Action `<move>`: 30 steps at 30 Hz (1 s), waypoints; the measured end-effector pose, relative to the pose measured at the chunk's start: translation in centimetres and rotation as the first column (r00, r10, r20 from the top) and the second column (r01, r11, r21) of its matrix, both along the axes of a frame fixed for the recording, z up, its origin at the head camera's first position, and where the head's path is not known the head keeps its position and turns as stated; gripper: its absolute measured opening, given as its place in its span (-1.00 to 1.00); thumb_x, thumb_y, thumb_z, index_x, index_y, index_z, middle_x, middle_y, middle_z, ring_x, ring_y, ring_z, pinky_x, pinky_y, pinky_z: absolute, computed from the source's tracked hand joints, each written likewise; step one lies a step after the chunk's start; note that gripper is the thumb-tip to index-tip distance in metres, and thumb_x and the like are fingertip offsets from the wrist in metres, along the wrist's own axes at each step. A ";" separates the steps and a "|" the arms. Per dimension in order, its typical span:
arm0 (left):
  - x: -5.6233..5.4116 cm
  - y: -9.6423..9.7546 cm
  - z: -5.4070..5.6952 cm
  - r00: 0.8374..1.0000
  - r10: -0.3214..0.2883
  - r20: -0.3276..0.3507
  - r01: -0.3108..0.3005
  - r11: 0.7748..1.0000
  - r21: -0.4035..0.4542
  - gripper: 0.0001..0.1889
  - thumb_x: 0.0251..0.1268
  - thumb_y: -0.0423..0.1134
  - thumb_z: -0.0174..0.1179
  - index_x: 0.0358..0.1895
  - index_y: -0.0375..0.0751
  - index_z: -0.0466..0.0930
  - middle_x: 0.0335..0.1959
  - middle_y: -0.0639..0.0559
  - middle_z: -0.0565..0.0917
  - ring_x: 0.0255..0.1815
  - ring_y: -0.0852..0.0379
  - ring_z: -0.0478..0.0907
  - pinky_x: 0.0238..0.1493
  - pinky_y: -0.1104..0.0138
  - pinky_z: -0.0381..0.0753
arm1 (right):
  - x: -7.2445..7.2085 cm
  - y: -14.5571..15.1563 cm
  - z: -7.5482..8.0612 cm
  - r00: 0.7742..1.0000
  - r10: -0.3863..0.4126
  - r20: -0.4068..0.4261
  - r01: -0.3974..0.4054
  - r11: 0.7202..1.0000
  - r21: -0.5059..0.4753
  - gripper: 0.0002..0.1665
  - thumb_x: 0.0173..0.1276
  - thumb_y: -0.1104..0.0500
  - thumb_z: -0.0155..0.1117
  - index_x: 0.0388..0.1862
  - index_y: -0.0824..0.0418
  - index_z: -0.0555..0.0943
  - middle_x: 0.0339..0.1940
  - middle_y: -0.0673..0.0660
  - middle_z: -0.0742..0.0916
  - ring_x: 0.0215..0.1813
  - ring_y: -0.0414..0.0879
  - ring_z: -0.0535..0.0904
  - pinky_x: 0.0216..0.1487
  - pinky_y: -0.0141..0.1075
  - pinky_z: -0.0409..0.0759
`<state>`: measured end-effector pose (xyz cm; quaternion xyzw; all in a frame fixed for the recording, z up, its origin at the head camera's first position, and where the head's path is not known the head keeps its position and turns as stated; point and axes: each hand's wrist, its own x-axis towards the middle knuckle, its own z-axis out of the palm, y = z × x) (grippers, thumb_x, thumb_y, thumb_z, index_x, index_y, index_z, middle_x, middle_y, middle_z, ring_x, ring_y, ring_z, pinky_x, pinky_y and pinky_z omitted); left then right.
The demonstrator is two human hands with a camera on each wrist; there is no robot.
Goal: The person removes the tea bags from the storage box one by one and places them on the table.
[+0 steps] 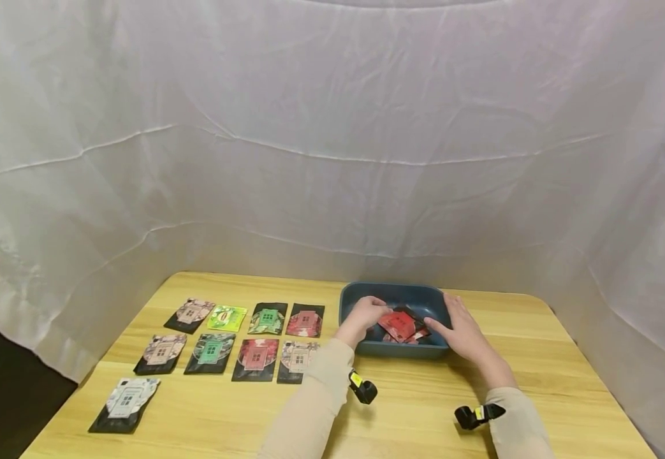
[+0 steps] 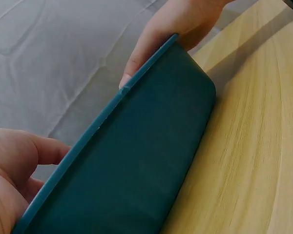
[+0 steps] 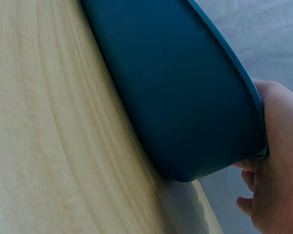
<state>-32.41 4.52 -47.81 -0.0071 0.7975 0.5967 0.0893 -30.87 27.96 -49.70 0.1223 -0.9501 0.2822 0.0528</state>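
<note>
A dark blue plastic bin point(image 1: 395, 349) stands at the back of the table, with red and black packets point(image 1: 399, 325) piled inside. My left hand point(image 1: 365, 315) reaches over its left front rim, fingertips close to the red packets. In the left wrist view the bin wall point(image 2: 132, 161) partly covers those fingers, so whether they pinch a packet is hidden. At the bin's right end, my right hand point(image 1: 468, 328) grips the rim, thumb over the inner side and the other fingers outside. The right wrist view has this hand point(image 3: 283, 151) at the bin's corner.
Left of the bin, several sachets lie in rows: a bright green one point(image 1: 227, 318), a black-and-red one point(image 1: 305, 320), and a grey-and-black one point(image 1: 125, 405) nearest the front. The left forearm partly covers a floral sachet point(image 1: 294, 361). Pale curtains point(image 1: 332, 191) surround the table.
</note>
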 end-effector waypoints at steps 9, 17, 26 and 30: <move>-0.1 0.0 0.1 0.999 -0.006 0.048 0.003 0.999 0.046 -0.67 0.20 -0.43 0.20 0.05 -0.35 0.58 -0.08 -0.11 0.64 -0.19 0.09 0.56 -0.12 0.11 0.65 | -0.1 0.0 0.1 1.000 0.000 0.005 0.000 1.000 -0.005 0.09 0.41 -0.27 0.08 0.56 0.38 -0.09 0.56 0.46 0.07 0.57 0.41 -0.19 0.47 0.34 -0.11; -0.5 0.3 0.1 0.998 0.035 0.059 -0.038 0.998 0.051 -0.63 0.13 -0.57 0.17 0.06 -0.35 0.57 -0.37 -0.15 0.72 -0.46 0.17 0.60 -0.36 0.31 0.66 | 0.1 0.1 0.1 1.000 -0.003 0.015 0.003 1.000 -0.009 0.11 0.40 -0.29 0.09 0.56 0.40 -0.10 0.56 0.47 0.06 0.57 0.41 -0.19 0.47 0.34 -0.12; -0.9 0.3 -0.1 0.996 0.087 0.022 -0.089 0.993 0.082 -0.62 0.07 -0.59 0.24 0.03 -0.38 0.59 -0.40 -0.16 0.73 -0.52 0.19 0.62 -0.44 0.37 0.66 | 0.1 0.0 0.2 1.000 -0.007 0.012 0.007 1.000 -0.006 0.12 0.39 -0.29 0.09 0.55 0.41 -0.09 0.55 0.48 0.07 0.57 0.42 -0.18 0.47 0.34 -0.12; -0.8 -0.4 0.1 0.996 0.084 0.004 -0.084 0.990 0.117 -0.66 0.13 -0.53 0.26 0.03 -0.40 0.61 -0.37 -0.15 0.73 -0.51 0.22 0.59 -0.37 0.34 0.69 | 0.1 -0.1 0.2 1.000 -0.005 0.007 0.005 1.000 -0.006 0.11 0.39 -0.28 0.09 0.55 0.42 -0.08 0.55 0.48 0.08 0.56 0.42 -0.17 0.47 0.34 -0.10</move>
